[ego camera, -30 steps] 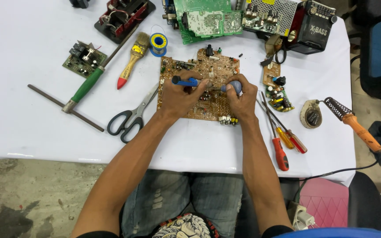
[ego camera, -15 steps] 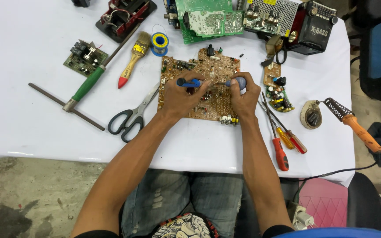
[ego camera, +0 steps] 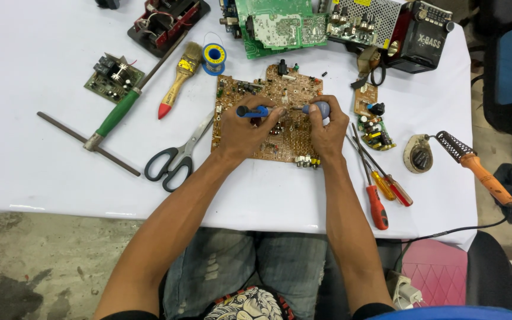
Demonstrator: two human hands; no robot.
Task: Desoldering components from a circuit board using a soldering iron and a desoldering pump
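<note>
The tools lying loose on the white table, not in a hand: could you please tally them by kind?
Screwdrivers: 3
Scissors: 1
Paintbrush: 1
Soldering iron: 1
Green-handled tool: 1
Total: 7

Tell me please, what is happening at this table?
A person works on a brown circuit board lying on a white table. The left hand holds a blue-handled tool and the right hand holds another blue-handled tool, both over the board. Scissors, a paintbrush, screwdrivers and a soldering iron lie around.
</note>
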